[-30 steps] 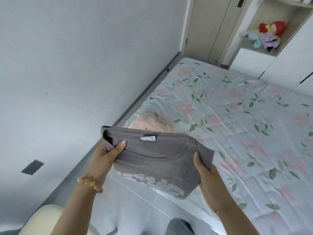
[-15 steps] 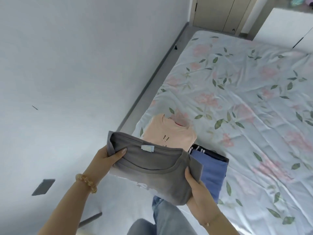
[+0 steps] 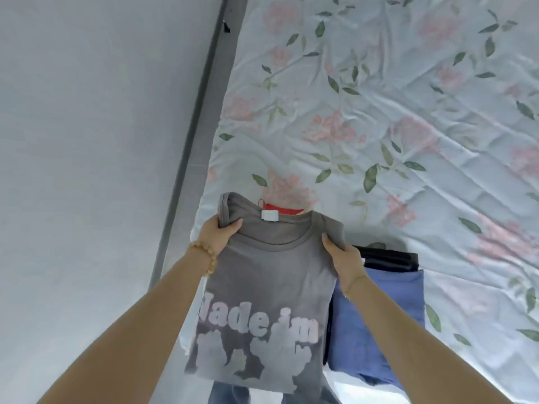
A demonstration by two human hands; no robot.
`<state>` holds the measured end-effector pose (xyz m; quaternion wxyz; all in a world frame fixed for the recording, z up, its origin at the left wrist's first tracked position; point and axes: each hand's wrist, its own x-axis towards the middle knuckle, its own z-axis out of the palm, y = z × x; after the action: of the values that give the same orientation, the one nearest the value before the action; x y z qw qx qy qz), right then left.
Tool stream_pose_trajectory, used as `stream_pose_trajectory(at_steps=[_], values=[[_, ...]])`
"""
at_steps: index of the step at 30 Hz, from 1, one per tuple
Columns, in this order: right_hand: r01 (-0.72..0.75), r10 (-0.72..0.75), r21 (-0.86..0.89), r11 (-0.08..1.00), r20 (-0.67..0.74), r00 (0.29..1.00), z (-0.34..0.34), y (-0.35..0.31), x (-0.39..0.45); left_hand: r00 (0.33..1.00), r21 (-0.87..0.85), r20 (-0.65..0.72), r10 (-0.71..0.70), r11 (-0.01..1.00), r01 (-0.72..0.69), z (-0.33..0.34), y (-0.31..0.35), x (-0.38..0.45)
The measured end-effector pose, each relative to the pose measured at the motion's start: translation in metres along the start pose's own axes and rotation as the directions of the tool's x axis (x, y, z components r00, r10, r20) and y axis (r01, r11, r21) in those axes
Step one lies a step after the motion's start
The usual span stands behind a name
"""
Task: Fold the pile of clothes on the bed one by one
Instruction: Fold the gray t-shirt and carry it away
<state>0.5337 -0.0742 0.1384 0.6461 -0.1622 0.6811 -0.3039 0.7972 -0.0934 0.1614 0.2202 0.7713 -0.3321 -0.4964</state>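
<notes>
Ideally both hands, left [image 3: 217,233] and right [image 3: 344,258], pinching the shirt [image 3: 271,275] shoulders, lower it squarely onto the stack [image 3: 376,322].

The scene is bright and evenly lit by soft, diffuse light with no visible source and no hard glare. Shadows are faint: a soft dark patch lies on the bed sheet [image 3: 379,126] at centre right of the frame, just above the folded clothes. The wall [image 3: 87,141] on the left looks pale and slightly washed out. Wide-angle distortion bends the wall's base line into a slant. The whole picture is mildly soft, and the grey shirt [image 3: 271,275] print at lower centre looks smeared.
</notes>
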Motion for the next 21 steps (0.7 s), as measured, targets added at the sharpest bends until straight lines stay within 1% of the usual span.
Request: stream_pose_trajectory(at_steps=[4,7,8,10,11,12,13,14,15,17,19,21], values=[[0.113,-0.13,-0.153,0.982,-0.102,0.986,0.01,0.02,0.037,1.0,-0.029,-0.002,-0.025,0.999,0.025,0.007,-0.025,0.038],[0.184,-0.241,-0.265,0.947,-0.2,0.95,0.014,0.029,0.032,0.999,-0.025,-0.031,0.008,1.0,-0.009,0.011,-0.033,0.04],[0.211,-0.274,-0.273,0.939,-0.221,0.936,0.015,0.03,0.025,1.0,-0.058,-0.019,0.012,0.998,-0.014,0.01,-0.035,0.037],[0.235,-0.286,-0.221,0.947,-0.237,0.929,0.015,0.039,0.004,0.999,-0.209,0.029,0.013,0.978,-0.007,0.003,-0.042,0.025],[0.229,-0.276,-0.204,0.952,-0.245,0.929,0.013,0.05,-0.008,0.999,-0.232,0.042,0.026,0.973,-0.016,-0.003,-0.048,0.017],[0.209,-0.251,-0.182,0.961,-0.249,0.936,0.009,0.063,-0.02,0.998,-0.187,0.062,0.024,0.982,-0.012,-0.01,-0.06,0.01],[0.157,-0.193,-0.163,0.974,-0.237,0.952,0.004,0.079,-0.033,0.995,-0.121,0.097,-0.008,0.992,0.02,-0.015,-0.072,0.001],[0.093,-0.12,-0.14,0.986,-0.198,0.973,0.001,0.095,-0.045,0.988,-0.061,0.141,-0.07,0.995,0.079,-0.02,-0.087,-0.009],[0.018,-0.034,-0.112,0.994,-0.141,0.989,-0.002,0.109,-0.057,0.971,-0.041,0.193,-0.143,0.987,0.154,-0.023,-0.101,-0.019],[-0.125,0.123,-0.03,0.992,-0.068,0.99,-0.002,0.126,-0.07,0.92,-0.073,0.296,-0.258,0.954,0.291,-0.025,-0.122,-0.033],[-0.185,0.183,-0.015,0.983,-0.073,0.98,0.001,0.131,-0.068,0.889,-0.1,0.35,-0.296,0.931,0.35,-0.023,-0.135,-0.034],[-0.223,0.221,-0.022,0.974,-0.087,0.971,0.005,0.133,-0.061,0.876,-0.124,0.378,-0.299,0.922,0.367,-0.017,-0.137,-0.027]])
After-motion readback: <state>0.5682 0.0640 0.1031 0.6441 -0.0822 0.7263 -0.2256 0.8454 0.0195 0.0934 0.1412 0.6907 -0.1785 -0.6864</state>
